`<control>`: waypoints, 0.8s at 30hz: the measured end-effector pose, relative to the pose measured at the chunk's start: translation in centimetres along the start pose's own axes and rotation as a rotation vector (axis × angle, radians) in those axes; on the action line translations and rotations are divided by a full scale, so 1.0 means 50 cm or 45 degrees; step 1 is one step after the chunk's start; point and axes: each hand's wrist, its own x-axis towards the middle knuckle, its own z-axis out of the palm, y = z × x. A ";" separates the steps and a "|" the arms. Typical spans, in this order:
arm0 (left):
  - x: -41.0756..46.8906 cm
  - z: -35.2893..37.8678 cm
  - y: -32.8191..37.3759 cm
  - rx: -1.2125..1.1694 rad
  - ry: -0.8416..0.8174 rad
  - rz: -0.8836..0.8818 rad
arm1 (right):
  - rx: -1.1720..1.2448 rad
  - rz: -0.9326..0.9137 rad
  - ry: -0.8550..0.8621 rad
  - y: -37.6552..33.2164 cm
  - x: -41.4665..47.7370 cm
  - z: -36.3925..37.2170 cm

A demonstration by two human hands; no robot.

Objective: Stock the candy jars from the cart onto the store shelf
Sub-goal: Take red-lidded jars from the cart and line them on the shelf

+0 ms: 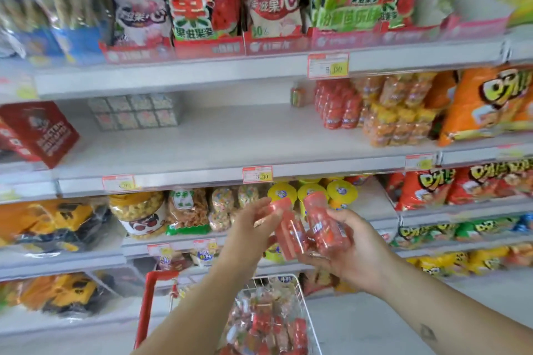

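Item: two candy jars, left jar [288, 235] and right jar [326, 228], clear plastic with red caps, filled with small red sweets.
Location: held side by side, touching or nearly so, in front of and below the middle shelf [230, 138], level with the tier under it.
Left hand: left hand [251, 228] pinches the left jar near its cap, fingers close together on the far side, thumb on the near side.
Right hand: right hand [354, 253] wraps the right jar from below and behind, fingers curled round the lower body, thumb along its side. Whether its fingertips also prop the left jar's base cannot be told through the blur.
Supply: cart [150, 297] well below the middle shelf, directly beneath the hands; red frame, white wire basket, more jars in the cart [268, 326] heaped inside.
Destination: bare white stretch across the centre of the middle shelf. Stocked red jars [337, 106] stand in rows on its right part, with orange jars [398, 118] just beside them, further right.
Handling: judged light, rigid and thin-walled. The smooth plastic is likely slippery, so a wrap round the body is surer than a pinch at the cap.
Stability: tall and narrow, likely to topple neighbours if set down tilted. Place upright, base first, against the standing red row.
Stage: judged mid-transfer, both jars clear of the cart, not yet on the middle shelf.
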 end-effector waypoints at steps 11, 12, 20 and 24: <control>0.118 0.251 0.041 0.080 -0.045 -0.070 | -0.247 -0.104 0.013 -0.239 0.022 -0.102; 0.134 0.259 0.045 0.052 -0.048 -0.082 | -0.327 -0.116 0.021 -0.261 0.030 -0.107; 0.284 0.284 0.109 -0.087 0.123 0.030 | -1.563 -0.662 0.110 -0.434 0.147 -0.132; 0.371 0.272 0.135 0.219 0.151 0.229 | -2.222 -0.956 0.036 -0.490 0.215 -0.094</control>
